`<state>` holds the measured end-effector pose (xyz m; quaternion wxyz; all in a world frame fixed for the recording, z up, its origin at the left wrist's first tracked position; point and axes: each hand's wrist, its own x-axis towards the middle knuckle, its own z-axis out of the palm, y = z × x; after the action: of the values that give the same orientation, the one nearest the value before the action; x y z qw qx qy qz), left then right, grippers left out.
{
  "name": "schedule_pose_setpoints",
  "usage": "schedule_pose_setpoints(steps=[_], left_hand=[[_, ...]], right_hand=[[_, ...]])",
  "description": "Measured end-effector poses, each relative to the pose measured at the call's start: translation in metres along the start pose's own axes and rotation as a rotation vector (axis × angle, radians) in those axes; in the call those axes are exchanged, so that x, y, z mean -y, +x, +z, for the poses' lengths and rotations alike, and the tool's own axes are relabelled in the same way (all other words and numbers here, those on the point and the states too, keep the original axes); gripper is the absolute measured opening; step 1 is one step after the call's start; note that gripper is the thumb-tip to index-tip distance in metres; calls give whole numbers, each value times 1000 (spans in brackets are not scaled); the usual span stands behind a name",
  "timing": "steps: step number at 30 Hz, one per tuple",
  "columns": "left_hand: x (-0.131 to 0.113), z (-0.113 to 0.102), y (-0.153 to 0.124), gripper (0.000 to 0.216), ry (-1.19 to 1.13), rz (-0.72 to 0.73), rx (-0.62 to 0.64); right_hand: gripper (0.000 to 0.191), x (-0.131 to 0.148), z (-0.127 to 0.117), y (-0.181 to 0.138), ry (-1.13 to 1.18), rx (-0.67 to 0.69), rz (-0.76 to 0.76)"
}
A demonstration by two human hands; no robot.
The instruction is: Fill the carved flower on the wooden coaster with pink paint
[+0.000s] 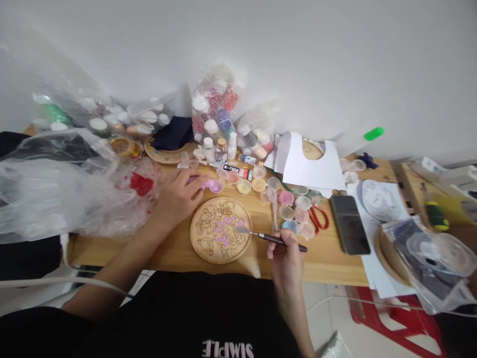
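A round wooden disc (208, 237) with a gold outline pattern and lilac-filled petals lies on the wooden table (328, 258) in front of me. My right hand (286, 258) is closed on a thin dark-handled tool (274, 238), its metal tip resting on the disc's right side. My left hand (179, 196) is closed around a small pink pot (208, 184) just beyond the disc's upper left edge.
Several small pots of coloured paint (286, 198) sit right of the disc, with red scissors (320, 217), a black phone (349, 223), a glue tube (237, 170) and white paper (311, 164). Clear plastic bags (55, 189) pile on the left; bagged jars (216, 109) stand at the wall.
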<state>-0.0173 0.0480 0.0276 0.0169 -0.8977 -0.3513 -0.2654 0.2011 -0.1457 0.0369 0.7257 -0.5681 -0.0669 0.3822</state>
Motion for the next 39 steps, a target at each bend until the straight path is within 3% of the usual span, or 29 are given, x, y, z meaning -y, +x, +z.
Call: schedule_pose_setpoints(steps=[8,13,17,20,31,35,39], left_hand=[[0,2,-2,26,-59,-21,8],[3,6,-4,31,-174,-79,-91],[5,8,-3,22,-466,-324,-76],[7,12,-3,27,-566,-474,-72],[14,12,-9,34,-635,-771,-98],[20,13,-9,33,-584,-807,-83],[25,16,-10,40,-487,-749,-98]], right_hand=[[33,-3,-3,1,-7,19,-25],[33,-5,-3,0,-7,13,-28],[32,-8,-6,1,-6,24,-31],[33,-9,-6,2,-4,28,-34],[36,-7,-3,3,-8,6,-19],[36,-7,-2,3,-12,-8,-10],[36,-5,1,4,-22,-7,-11]])
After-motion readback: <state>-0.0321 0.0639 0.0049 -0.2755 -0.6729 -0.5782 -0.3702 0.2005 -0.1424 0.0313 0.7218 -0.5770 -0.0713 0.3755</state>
